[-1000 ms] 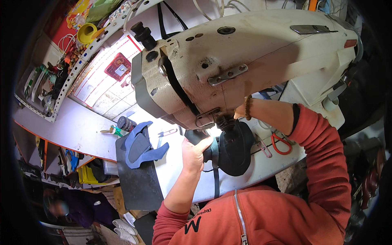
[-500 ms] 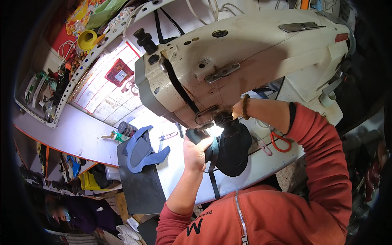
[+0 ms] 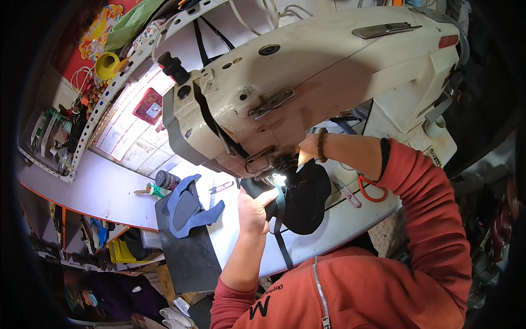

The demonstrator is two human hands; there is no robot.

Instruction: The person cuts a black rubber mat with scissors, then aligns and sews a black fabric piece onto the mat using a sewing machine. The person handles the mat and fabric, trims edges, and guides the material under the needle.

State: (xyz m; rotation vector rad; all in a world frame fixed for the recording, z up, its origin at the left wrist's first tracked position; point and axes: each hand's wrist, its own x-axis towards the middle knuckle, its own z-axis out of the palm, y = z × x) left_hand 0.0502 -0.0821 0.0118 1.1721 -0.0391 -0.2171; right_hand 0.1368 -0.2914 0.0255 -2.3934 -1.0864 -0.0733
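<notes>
Under the head of a cream sewing machine point(image 3: 307, 82) lies a black, rounded piece of material point(image 3: 308, 205), possibly a shoe part. My left hand point(image 3: 255, 211) grips its left side, thumb on top, other fingers mostly out of sight. A narrow dark strip point(image 3: 283, 251) trails from it towards my body. My right hand point(image 3: 308, 148), with a beaded bracelet at the wrist, reaches to the far side of the same piece. The machine head covers its fingers, so their hold cannot be seen. A bright lamp glares at the needle area, where the stitching point is washed out.
Left of my left hand, a blue cut-out piece point(image 3: 183, 211) rests on a black sheet point(image 3: 189, 260). Pink snips point(image 3: 223, 187), a dark jar point(image 3: 166, 179) and a green-handled brush point(image 3: 153, 190) are behind. Red-handled scissors point(image 3: 372, 189) lie near my right forearm. Another person point(image 3: 118, 293) is at lower left.
The machine and most of the scene sit slightly further left and higher in the picture as the view shifts. Both hands stay at the black piece, which is turned slightly.
</notes>
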